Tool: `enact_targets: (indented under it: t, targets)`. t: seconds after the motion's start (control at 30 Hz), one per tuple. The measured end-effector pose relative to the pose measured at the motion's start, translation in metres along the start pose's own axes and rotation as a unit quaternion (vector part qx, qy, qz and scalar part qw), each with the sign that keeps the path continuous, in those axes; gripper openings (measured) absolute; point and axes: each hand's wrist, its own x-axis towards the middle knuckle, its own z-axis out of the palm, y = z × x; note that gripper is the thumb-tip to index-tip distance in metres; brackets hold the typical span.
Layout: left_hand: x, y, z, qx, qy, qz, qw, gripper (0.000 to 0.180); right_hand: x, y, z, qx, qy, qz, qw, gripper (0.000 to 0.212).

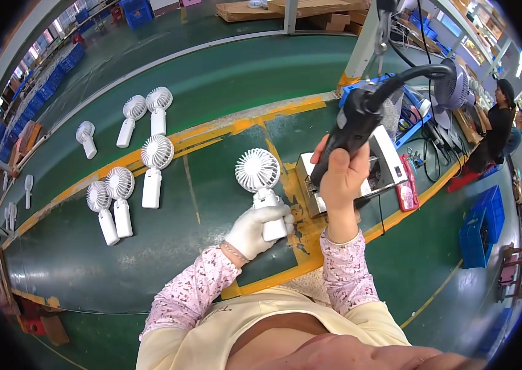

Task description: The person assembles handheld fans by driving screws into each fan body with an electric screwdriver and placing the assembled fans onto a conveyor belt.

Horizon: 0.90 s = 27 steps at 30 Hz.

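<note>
My left hand (253,231), in a white glove, is closed round the handle of a small white handheld fan (258,171), its round grille pointing away from me over the green bench. Bare and raised on the right, my right hand (345,179) grips a black electric screwdriver (353,126) that hangs by a thick cable from above. The tool's lower end is hidden behind my fingers. Below it stands a shiny metal box (310,179), partly covered by my hand. Fan and screwdriver are apart.
Several more white handheld fans (152,188) lie to the left on the green bench (211,240) and beyond its yellow-taped strip. A red case (407,185), a blue tray (409,117) with cables and a larger fan (452,86) are at the right. Two people (500,123) are farther off.
</note>
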Motion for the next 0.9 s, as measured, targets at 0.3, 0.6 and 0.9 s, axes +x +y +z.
enact_targets:
  t: [0.3, 0.6, 0.9]
  targets:
    - [0.007, -0.011, 0.006, 0.083, 0.067, 0.041, 0.994, 0.014, -0.009, 0.003, 0.008, 0.070, -0.007, 0.070, 0.995, 0.069]
    - [0.006, -0.011, 0.011, 0.092, 0.075, 0.028, 0.992, 0.014, -0.005, 0.013, -0.003, -0.043, -0.003, -0.009, 0.999, 0.044]
    - [0.004, -0.010, 0.014, 0.086, 0.097, 0.043, 0.991, 0.015, -0.020, 0.005, 0.018, 0.183, -0.010, 0.078, 0.980, 0.058]
